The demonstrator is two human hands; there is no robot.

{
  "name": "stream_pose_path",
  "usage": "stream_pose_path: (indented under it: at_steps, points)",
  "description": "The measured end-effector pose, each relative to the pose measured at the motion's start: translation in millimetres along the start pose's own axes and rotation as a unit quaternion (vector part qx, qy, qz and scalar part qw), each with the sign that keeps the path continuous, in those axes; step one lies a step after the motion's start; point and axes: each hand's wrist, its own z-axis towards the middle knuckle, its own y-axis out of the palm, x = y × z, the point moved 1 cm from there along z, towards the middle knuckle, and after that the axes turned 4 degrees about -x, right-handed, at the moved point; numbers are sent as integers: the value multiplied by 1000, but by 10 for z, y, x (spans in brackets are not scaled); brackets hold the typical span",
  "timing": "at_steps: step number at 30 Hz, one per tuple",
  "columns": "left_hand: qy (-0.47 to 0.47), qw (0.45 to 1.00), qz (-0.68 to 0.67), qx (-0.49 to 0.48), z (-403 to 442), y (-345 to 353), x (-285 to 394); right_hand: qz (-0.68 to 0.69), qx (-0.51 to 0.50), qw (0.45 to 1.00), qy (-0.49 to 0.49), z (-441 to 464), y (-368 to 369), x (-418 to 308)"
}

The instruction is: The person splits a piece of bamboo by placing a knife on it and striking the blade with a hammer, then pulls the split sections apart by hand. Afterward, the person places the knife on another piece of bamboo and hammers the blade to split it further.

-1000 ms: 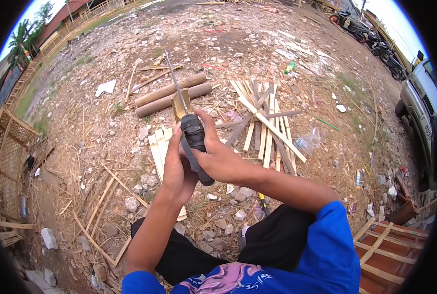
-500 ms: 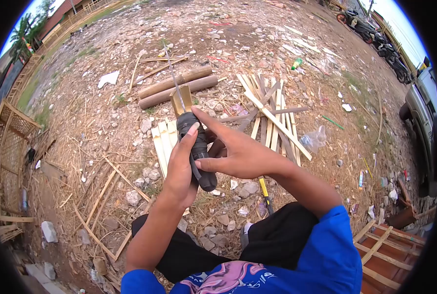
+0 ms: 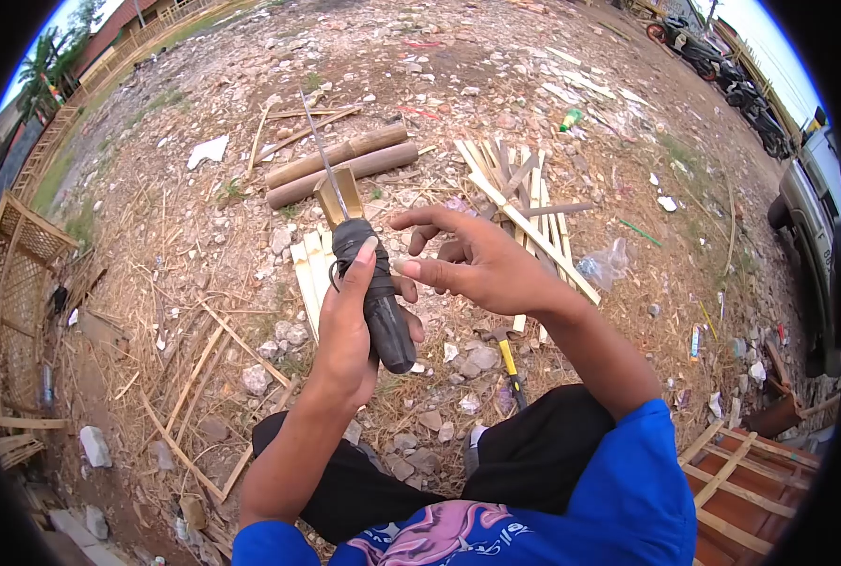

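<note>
My left hand (image 3: pixel 347 316) is wrapped round the black-wrapped handle (image 3: pixel 373 283) of a long, thin-bladed tool, its thumb lying along the wrapping. The narrow metal blade (image 3: pixel 321 141) points up and away from me, and a split bamboo piece (image 3: pixel 336 196) sits at its base. A thin loop of black strip stands out at the handle's left side. Just right of the handle is my right hand (image 3: pixel 486 266), apart from it, with fingers loosely bent and spread and nothing visible in them.
Two bamboo poles (image 3: pixel 345 168) lie ahead, with a pile of split bamboo strips (image 3: pixel 529 222) to their right. A yellow-handled hammer (image 3: pixel 509 363) rests by my knee. Stones and litter cover the ground. A car (image 3: pixel 816 208) stands at the right, a woven bamboo panel (image 3: pixel 15 274) at the left.
My right hand has come off the handle and moved a little to the right, its fingers opening. The tool has tilted slightly left in my left hand.
</note>
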Motion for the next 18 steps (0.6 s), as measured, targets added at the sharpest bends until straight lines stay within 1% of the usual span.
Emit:
stream_pose_path:
  at_steps: [3,6,8,10,12,14,15,16,17,18]
  points:
    - [6,1000,-10,7,-4,2,3,-54,3,999,-3,-2,-139,60]
    - [10,1000,-13,1,-5,-10,53,-170,32,983,55,-29,-381,354]
    - [4,999,-40,-6,-29,-69,61,-204,63,973,84,-99,-527,986]
    - [17,999,-27,-19,-52,-95,77,-262,12,953,152,-374,-585,1661]
    - [9,1000,-20,-10,-129,-90,79,-223,-44,928,294,-782,-509,2276]
    - [20,1000,-14,-11,-94,-58,89,-337,-67,882,323,-1324,-248,3037]
    - [20,1000,-11,-4,-111,-51,78,-350,-66,866,352,-1625,-56,3397]
    - [23,1000,-5,-1,-107,-43,81,-364,-60,849,378,-1861,88,3593]
    - [16,1000,-7,-3,-92,-61,71,-339,-26,824,453,-1956,278,3532]
    - [7,1000,-6,7,-93,-71,73,-325,-1,839,437,-2128,433,3709]
